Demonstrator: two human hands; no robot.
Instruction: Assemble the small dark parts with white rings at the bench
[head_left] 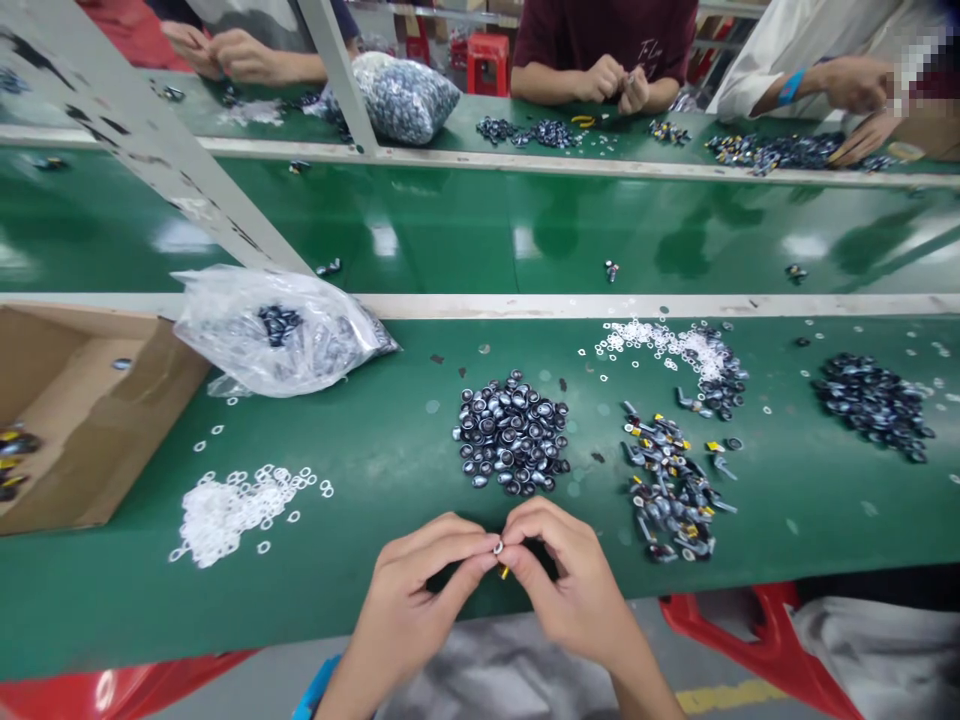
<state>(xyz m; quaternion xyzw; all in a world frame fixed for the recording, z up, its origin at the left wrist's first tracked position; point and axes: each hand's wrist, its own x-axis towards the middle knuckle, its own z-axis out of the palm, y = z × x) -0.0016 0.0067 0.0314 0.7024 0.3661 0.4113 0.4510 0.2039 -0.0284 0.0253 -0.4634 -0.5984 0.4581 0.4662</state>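
My left hand and my right hand meet over the near edge of the green table. Both pinch one small part between thumb and fingertips; it shows a yellow end below and a white ring on top. The fingers cover most of it. Just beyond them lies a pile of dark, shiny round caps. Loose white rings are heaped to the left. On the right is a pile of dark metal parts with yellow bits.
A cardboard box and a clear plastic bag of dark parts stand at left. More white rings and caps lie to the right. Beyond a pale rail runs a green conveyor; people work across it.
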